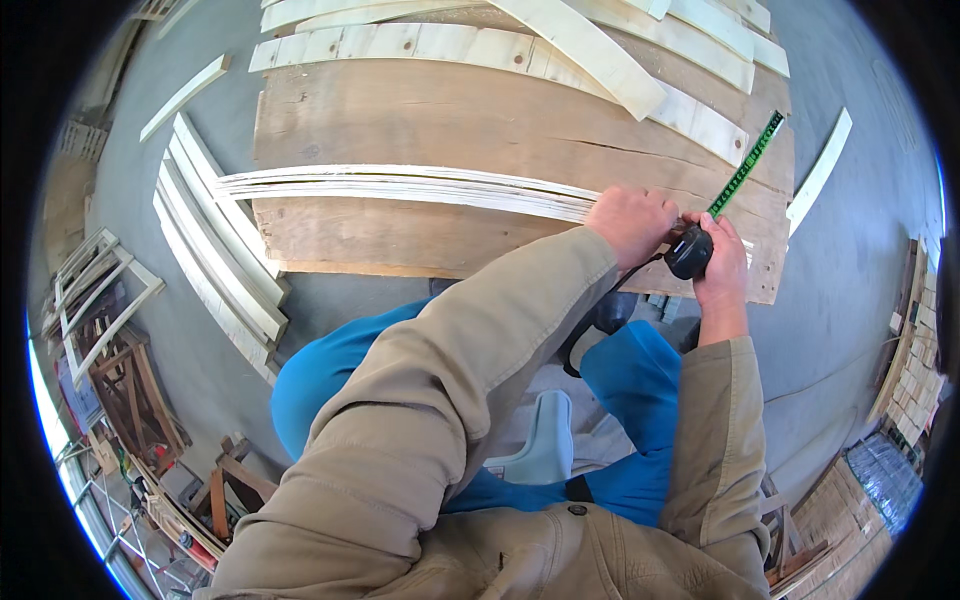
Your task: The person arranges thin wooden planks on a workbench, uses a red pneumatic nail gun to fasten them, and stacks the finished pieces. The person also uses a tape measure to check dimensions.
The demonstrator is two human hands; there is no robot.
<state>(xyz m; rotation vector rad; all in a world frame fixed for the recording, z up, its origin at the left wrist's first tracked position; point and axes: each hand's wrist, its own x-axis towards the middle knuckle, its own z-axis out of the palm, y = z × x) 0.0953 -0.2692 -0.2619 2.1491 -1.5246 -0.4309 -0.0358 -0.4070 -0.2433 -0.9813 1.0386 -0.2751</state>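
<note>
I see a wide board [420, 120] lying flat ahead of the knees. On its near part lies a bundle of thin strips [400, 186], running left to right. At the bundle's right end sit my left hand [632, 222] and, just right of it, my right hand [722, 265] holding a tape measure [689, 252], its blade [745, 165] reaching far-right. More slats [215, 240] lie on the floor left of the board, others on its far edge.

No packages, labels, signs or screens anywhere in this shot — just bare wood and concrete floor, nothing printed to speak of.
</note>
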